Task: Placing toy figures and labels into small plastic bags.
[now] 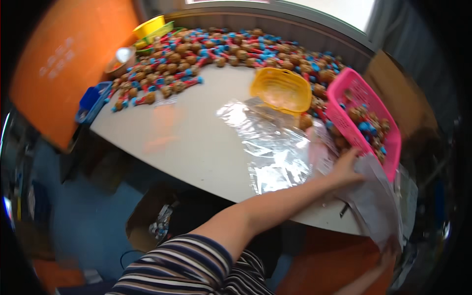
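Note:
My left hand (346,169) reaches across to the right side of the table, just in front of a pink plastic basket (351,132). Its fingers close on the upper part of a whitish sheet (376,199), which could be paper or a plastic bag. Down at the lower right, my right hand (388,255) is at the sheet's bottom end, its fingers blurred and partly hidden. Inside the basket lie small toy-like pieces (366,125) in brown, blue and red. Clear plastic bags (275,152) lie flat to the left of my left hand.
A large heap of similar brown, red and blue pieces (191,51) lines the table's far edge. A yellow basket (280,91) stands near the pink one. Blue baskets (93,103) are at the left corner, cardboard (403,93) at the right. An open carton (142,221) sits below the table.

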The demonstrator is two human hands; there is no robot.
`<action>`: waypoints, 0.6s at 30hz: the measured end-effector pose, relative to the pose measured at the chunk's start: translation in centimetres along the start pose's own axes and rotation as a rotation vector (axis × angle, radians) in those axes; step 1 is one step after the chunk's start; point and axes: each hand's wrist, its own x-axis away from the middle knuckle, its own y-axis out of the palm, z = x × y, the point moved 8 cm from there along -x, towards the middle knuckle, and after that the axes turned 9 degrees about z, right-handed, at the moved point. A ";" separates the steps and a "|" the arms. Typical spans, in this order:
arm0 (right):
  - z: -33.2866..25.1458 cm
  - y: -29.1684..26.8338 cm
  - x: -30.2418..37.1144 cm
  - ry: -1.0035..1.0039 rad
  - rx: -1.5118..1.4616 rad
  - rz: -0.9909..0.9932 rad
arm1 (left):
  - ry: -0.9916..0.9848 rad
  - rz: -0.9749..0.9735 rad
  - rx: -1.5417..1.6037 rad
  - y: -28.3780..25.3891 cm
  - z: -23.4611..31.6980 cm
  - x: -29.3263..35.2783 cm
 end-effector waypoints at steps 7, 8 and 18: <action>-1.1 5.3 3.8 -0.005 -0.109 -0.100 | -0.198 -0.448 -0.059 -0.2 1.4 2.0; -3.1 6.0 4.9 -0.008 -0.175 -0.060 | -0.083 -0.468 -0.077 0.6 0.2 2.1; -8.8 -0.7 7.3 0.045 -0.466 0.076 | -0.197 -0.595 0.072 2.6 8.3 2.0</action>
